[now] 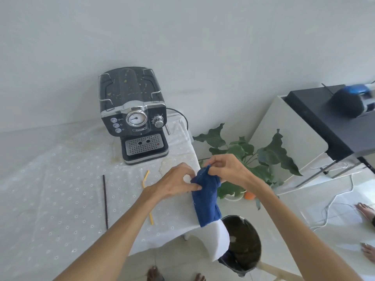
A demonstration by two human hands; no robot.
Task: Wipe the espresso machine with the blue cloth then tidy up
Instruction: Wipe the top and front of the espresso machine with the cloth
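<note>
A black espresso machine (134,116) with a round gauge and chrome trim stands at the back of the table, its top speckled with yellowish crumbs. The blue cloth (207,197) hangs over the table's right edge, bunched at the top. My left hand (178,183) pinches its left side and my right hand (223,169) grips its upper end. Both hands are in front of the machine and to its right, apart from it.
The table wears a white dotted tablecloth (60,199). On it lie a dark stick (105,201) and two yellow straw pieces (146,178). A dark bin (242,243) stands below the table corner. A potted plant (249,159), cables and another person's feet (367,213) are on the right.
</note>
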